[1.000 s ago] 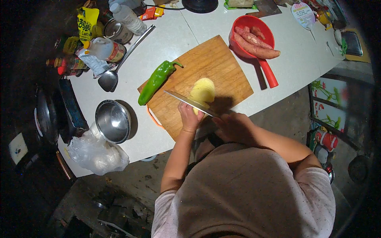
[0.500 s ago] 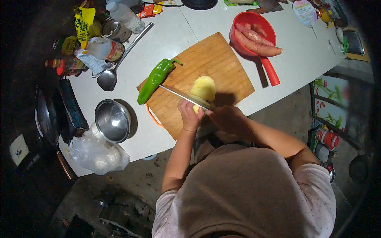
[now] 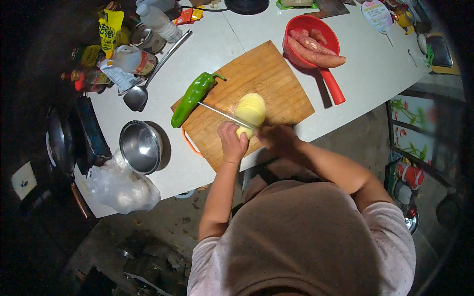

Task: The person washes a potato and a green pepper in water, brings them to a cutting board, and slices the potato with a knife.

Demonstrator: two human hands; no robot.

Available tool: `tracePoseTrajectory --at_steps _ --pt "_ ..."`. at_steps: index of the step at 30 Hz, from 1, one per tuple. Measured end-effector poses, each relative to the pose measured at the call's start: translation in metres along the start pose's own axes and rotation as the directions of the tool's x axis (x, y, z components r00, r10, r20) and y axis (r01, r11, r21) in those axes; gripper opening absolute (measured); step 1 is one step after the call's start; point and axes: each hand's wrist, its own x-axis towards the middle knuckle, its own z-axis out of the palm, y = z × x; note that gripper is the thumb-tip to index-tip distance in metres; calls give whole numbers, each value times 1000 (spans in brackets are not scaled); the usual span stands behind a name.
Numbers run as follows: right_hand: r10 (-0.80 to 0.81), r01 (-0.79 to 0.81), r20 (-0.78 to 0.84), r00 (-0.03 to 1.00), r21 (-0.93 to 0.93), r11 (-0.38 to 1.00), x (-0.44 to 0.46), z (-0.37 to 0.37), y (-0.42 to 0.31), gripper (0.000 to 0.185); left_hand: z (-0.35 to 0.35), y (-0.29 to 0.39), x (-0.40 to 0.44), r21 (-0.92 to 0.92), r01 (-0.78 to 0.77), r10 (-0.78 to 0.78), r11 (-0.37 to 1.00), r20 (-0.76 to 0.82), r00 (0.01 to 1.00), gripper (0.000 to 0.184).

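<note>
A peeled yellow potato (image 3: 251,108), with slices leaning together at its far part, lies on the wooden cutting board (image 3: 269,64). My left hand (image 3: 232,141) grips its near end, fingers curled round it. In my right hand (image 3: 278,138), which is in shadow, is the handle of a knife (image 3: 223,113). The blade crosses the potato just beyond my left fingers, and its tip points left, close to a green pepper (image 3: 192,99) lying at the board's left edge.
A red ladle-shaped strainer (image 3: 332,85) with sausage-like reddish pieces (image 3: 316,51) stands at the back right. To the left are a metal bowl (image 3: 140,147), a plastic bag (image 3: 121,185) and a spatula (image 3: 136,97). Bottles (image 3: 132,60) crowd the back left.
The knife has shifted nearer to my left hand along the potato, its tip now beside the pepper. Both hands stay around the potato and the knife. The whole view has shifted slightly.
</note>
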Motion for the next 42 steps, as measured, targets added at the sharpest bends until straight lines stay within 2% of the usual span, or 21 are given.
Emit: tracePoseTrajectory --at_steps 1,5,8,10,11,14,16,17,19,20,21,23,25,27,29,32,33,35,36,37,42 --pt "-94 90 -88 992 -51 995 -4 0 0 32 -1 0 -1 2 -3 3 1000 -3 1000 34" --pt "-122 119 -42 992 -82 990 -32 -19 -9 28 2 -5 -7 25 -26 25 999 33 999 31" --pt "-200 166 -198 959 -178 970 -57 -30 -20 25 7 -10 -8 44 -28 28 999 -8 1000 33" --pt "-43 42 -24 999 -38 998 -65 -34 -23 24 11 -13 -9 39 -43 44 998 -28 999 35" --pt "-41 40 -23 999 -40 998 -66 -33 -23 24 12 -15 -11 52 -33 35 998 -24 999 37" --pt "3 -3 -38 999 6 1000 -72 -24 -16 43 14 -14 -11 64 -22 24 998 -34 999 39" --pt "-3 34 -176 984 174 984 -75 -11 -7 34 14 -14 -11 68 -19 22 998 -51 998 39" --pt "-5 35 -173 985 174 984 -77 -7 -6 34 14 -15 -10 66 -25 27 997 -33 999 37" --pt "77 -6 -186 980 356 935 -80 -7 -7 26 13 -17 -10 65 -31 32 997 -16 999 36" --pt "105 -19 -187 977 415 910 -81 -9 -8 24 12 -18 -11 96 -18 11 995 72 997 42" --pt "122 -36 -185 975 408 912 -84 -19 -13 19 11 -18 -12 128 -9 -11 992 159 987 50" --pt "139 -56 -182 973 402 914 -86 -27 -19 28 12 -19 -13 131 -11 -10 991 163 987 51" --pt "123 1 -266 956 422 907 -87 -29 -22 34 11 -17 -12 134 -13 -10 991 170 985 52" --pt "122 -40 -212 970 355 934 -85 -24 -19 34 12 -13 -11 121 -57 54 991 22 998 51" --pt "124 -74 -161 979 287 955 -81 -5 -9 33 11 -12 -10 123 -52 50 991 18 999 49" --pt "33 72 -201 979 495 866 -76 23 5 26 8 -11 -6 116 -58 54 992 33 998 46" --pt "109 38 -150 983 737 675 -73 22 2 23 8 -10 -4 112 -63 58 992 49 997 45" --pt "164 2 -77 983 909 418 -69 15 -6 21 8 -7 -4 112 -50 47 992 26 999 44" --pt "59 42 -188 980 493 869 -70 6 -11 20 8 -6 -4 114 -35 35 993 1 999 43" --pt "-91 69 -216 972 -108 992 -70 -2 -16 19 8 -6 -3 115 -34 34 993 1 999 43" --pt "-118 95 -112 987 -189 977 -67 -28 -31 23 9 -9 -6 147 -43 41 988 12 999 43"
